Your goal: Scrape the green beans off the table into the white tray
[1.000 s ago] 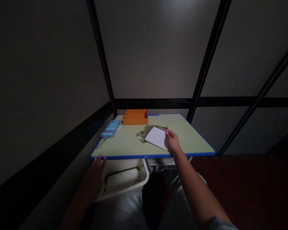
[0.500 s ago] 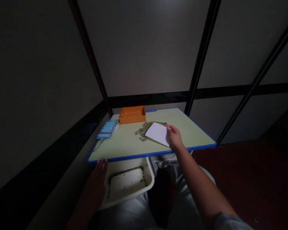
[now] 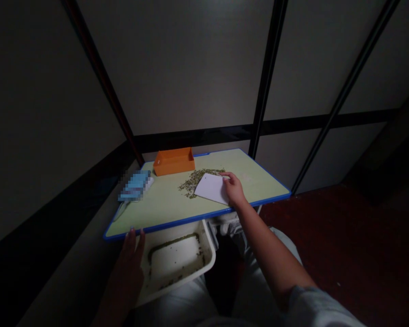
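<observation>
My right hand [image 3: 234,190] is closed on the right edge of a flat white card [image 3: 211,187] with a small hole near one corner. The card lies tilted against a loose heap of small greenish-brown dried bits [image 3: 190,184] on the tabletop and covers part of it. Down at the left, my left hand [image 3: 131,256] has its fingers stretched out and apart, at the left side of a white plastic tray [image 3: 209,261] and close to the table's front edge. Its thumb is hidden. Scattered dark bits line the tray's bottom.
The pale yellow-green table [image 3: 163,204] has a raised-looking blue edge. An orange open box [image 3: 173,168] stands at its back left, near the wall panels. A blurred-out blue item [image 3: 135,185] with a white cable lies at the left edge. The tray sits below the front edge, over my legs.
The view has turned slightly right, so everything appears further left. My right index finger reaches further along the card's top edge. My left fingers look more spread.
</observation>
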Tool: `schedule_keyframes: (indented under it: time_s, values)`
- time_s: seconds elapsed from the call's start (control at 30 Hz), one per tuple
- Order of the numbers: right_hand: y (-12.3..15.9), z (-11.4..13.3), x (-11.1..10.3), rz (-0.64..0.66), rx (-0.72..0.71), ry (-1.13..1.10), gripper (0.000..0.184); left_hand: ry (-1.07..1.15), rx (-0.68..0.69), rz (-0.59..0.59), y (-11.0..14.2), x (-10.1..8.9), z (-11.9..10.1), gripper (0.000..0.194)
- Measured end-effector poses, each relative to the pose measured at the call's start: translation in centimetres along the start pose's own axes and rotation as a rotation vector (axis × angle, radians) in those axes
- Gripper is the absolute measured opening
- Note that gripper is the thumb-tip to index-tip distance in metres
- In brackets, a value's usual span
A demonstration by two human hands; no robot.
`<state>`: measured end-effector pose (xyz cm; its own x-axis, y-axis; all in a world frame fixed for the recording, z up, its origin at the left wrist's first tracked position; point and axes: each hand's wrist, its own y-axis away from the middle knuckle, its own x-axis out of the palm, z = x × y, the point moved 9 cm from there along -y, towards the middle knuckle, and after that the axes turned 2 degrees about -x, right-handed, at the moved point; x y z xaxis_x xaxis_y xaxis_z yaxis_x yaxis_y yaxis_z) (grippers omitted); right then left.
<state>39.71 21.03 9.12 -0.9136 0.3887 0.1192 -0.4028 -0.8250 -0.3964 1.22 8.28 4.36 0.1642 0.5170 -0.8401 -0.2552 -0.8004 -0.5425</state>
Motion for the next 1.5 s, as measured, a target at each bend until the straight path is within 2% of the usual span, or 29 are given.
schedule_keyframes:
  time_s: [0.3,0.47,0.63,1.03,1.23,1.4,1.5]
  values:
    - [-0.2,-0.4,-0.6,-0.067,0.038,-0.027,0.031,-0.018,-0.001,-0.043,-0.1,-0.3,0.6,0.096]
    - [0.2,-0.2,-1.1,-0.104,0.039,-0.015,0.028,-0.035,0.012,-0.03,-0.1,-0.1,0.4,0.095]
    - [0.6,1.0,-1.7,-0.127,-0.034,0.122,0.024,-0.037,0.012,-0.005,-0.1,-0.1,0.2,0.093]
    - [0.6,0.8,-2.6,-0.177,0.023,0.094,0.023,-0.018,0.008,0.031,0.1,-0.3,0.2,0.092]
    - [0.6,0.7,-3.2,-0.157,0.035,0.089,0.027,-0.008,0.001,-0.003,0.1,-0.1,0.3,0.094]
    - [1.3,1.8,-2.3,-0.082,-0.045,0.163,0.027,-0.01,0.016,-0.031,-0.3,-0.2,0.1,0.097]
    - [1.2,1.8,-2.6,-0.125,-0.056,0.192,0.025,-0.008,0.02,-0.021,-0.3,-0.1,0.1,0.097]
